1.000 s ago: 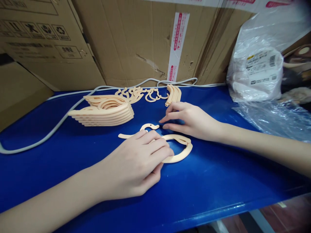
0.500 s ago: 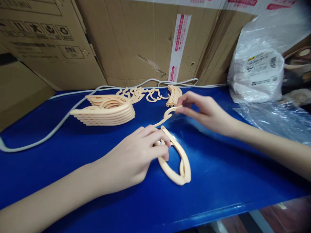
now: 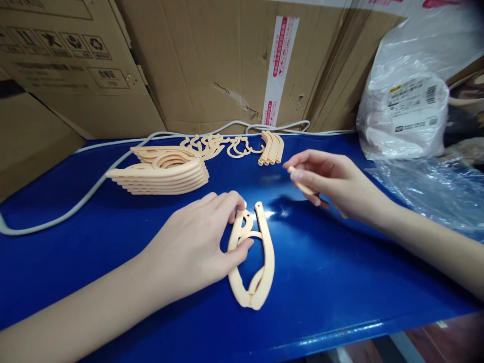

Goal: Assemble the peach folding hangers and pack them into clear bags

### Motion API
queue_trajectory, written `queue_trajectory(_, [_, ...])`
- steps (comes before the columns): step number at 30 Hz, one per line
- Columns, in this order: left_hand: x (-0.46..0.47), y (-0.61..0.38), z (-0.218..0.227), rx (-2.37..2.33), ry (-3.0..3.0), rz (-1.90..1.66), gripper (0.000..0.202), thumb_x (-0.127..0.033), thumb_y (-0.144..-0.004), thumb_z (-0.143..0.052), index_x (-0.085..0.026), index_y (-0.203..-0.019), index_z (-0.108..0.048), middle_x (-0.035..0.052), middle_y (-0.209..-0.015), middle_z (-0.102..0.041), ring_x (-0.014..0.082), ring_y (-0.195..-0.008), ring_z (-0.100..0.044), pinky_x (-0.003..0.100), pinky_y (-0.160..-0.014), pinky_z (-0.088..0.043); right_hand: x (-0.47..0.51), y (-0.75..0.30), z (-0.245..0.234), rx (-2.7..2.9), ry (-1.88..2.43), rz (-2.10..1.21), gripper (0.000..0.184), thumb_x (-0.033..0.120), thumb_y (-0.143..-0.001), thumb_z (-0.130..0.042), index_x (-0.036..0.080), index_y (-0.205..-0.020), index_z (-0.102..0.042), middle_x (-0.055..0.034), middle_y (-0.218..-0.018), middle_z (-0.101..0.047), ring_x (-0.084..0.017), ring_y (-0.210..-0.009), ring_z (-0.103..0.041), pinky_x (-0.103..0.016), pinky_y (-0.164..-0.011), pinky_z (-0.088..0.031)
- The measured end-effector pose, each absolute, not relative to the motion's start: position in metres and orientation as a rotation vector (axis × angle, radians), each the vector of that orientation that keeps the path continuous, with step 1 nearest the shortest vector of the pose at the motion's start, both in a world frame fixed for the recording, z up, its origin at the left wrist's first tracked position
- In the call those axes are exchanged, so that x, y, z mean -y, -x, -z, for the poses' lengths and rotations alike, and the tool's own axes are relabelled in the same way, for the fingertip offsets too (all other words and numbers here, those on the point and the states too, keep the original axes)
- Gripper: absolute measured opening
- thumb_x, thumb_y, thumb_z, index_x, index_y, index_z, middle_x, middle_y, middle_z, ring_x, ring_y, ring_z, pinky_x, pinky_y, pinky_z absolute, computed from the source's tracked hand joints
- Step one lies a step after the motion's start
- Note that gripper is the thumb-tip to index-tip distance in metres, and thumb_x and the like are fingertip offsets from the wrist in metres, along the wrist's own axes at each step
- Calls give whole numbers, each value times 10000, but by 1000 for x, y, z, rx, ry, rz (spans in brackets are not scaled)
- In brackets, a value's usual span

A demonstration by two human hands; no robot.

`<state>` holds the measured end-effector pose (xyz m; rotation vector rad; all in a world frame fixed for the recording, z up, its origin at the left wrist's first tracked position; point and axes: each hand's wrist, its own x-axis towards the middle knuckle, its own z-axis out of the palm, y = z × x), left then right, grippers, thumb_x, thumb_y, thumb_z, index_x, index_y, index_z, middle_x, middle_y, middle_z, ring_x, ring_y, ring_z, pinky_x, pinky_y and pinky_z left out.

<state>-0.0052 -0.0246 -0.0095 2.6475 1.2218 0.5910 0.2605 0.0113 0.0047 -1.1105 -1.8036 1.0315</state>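
Looping across the L side of the blue table (image 3: 340,287), a white cable (image 3: 22,232) is running close behind a cream stack (image 3: 170,176), whose layers are sitting nested; a tug on the cable could be skewing them. Next, the L hand (image 3: 196,247) is gripping the L side of an open frame (image 3: 268,247), thumb laid across it & fingers near its top end. That frame is lying flat on the table's near-middle, joined end nearest the person, its two far ends standing apart. If the L grip is slackening, it could be pivoting, & its R side, which no fingers are holding, could be swinging. Behind, hooked pcs (image 3: 212,143) are lying jumbled, so pulling one could be dragging others; curved strips (image 3: 270,147) are bunching just beside them. Further R, the R hand (image 3: 328,176) is pinching a small cream pc (image 3: 306,189) above the table, apart from the frame. Fingers are hiding some of it, so can't tell full shape; a loose pinch could be dropping it. Far R, a clear plastic bag (image 3: 408,111) is slumping.
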Motion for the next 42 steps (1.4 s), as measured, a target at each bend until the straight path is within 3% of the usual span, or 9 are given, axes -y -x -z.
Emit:
queue_trajectory(8, [0,21,9,-1118,-2823,-566,192,-307,-1052,-483,-202,-981,-627,26,-948,-679,207,-839,-656,316,-693,-460,3,-252,8,2670,998,6,277,353,-1051,-519,144,-1079,-699,-67,-896,-761,-186,-716,-721,-276,-581,-441])
queue_trajectory(13, [-6,27,11,-1186,-3111,-498,216,-210,-1050,-474,-181,-962,-669,49,-894,-701,244,-786,-676,344,-649,-460,2,-254,13,2736,753,-171,269,214,-1034,-482,110,-1191,-673,-74,-995,-771,-164,-791,-730,-264,-689,-499])
queue_trajectory(16, [-6,29,9,-1152,-3174,-456,238,-122,-1021,-457,-161,-985,-688,65,-882,-711,260,-770,-686,359,-625,-480,1,-255,13,2694,696,-206,309,230,-1071,-422,107,-1199,-675,-94,-1013,-763,-158,-832,-725,-250,-741,-505])
queue_trajectory(19, [-7,29,7,-1138,-3220,-509,274,-87,-1006,-434,-139,-977,-701,85,-878,-726,270,-760,-692,372,-610,-496,0,-257,13,2625,827,-160,326,294,-1096,-403,148,-1233,-660,-70,-1001,-779,-148,-778,-731,-234,-670,-482])
queue_trajectory(23, [-4,26,8,-1128,-3230,-566,294,-104,-1015,-414,-119,-991,-707,109,-905,-743,284,-758,-696,397,-615,-514,1,-257,14,2559,1016,-109,350,388,-1093,-407,136,-1235,-604,-13,-782,-753,-136,-529,-643,-237,-523,-412])
queue_trajectory(27, [5,18,8,-1063,-2988,-703,212,-237,-1033,-489,-157,-1059,-684,108,-1088,-749,299,-1019,-700,457,-856,-560,-1,-257,15,2532,1007,-140,352,403,-1092,-387,119,-1174,-578,-14,-745,-717,-152,-577,-659,-243,-554,-439])
queue_trajectory(32, [11,14,11,-972,-2696,-552,238,-445,-979,-597,-247,-1104,-640,81,-1463,-605,336,-1448,-458,594,-1146,-425,-8,-260,17,2537,968,-177,329,347,-1101,-387,137,-1093,-640,-86,-1007,-757,-175,-840,-734,-257,-719,-511])
queue_trajectory(35, [9,16,12,-916,-2680,-419,220,-432,-999,-554,-247,-1091,-630,87,-1531,-546,338,-1516,-379,640,-1207,-340,-8,-261,18,2536,973,-142,331,335,-1096,-401,125,-1160,-648,-102,-1058,-756,-200,-917,-732,-284,-775,-525])
queue_trajectory(42, [9,13,13,-891,-2651,-352,283,-425,-1082,-389,-233,-1096,-597,89,-1587,-485,289,-1541,-350,600,-1253,-297,-1,-257,20,2543,895,-110,340,276,-1090,-389,96,-1301,-585,-122,-1130,-746,-208,-961,-716,-296,-820,-520])
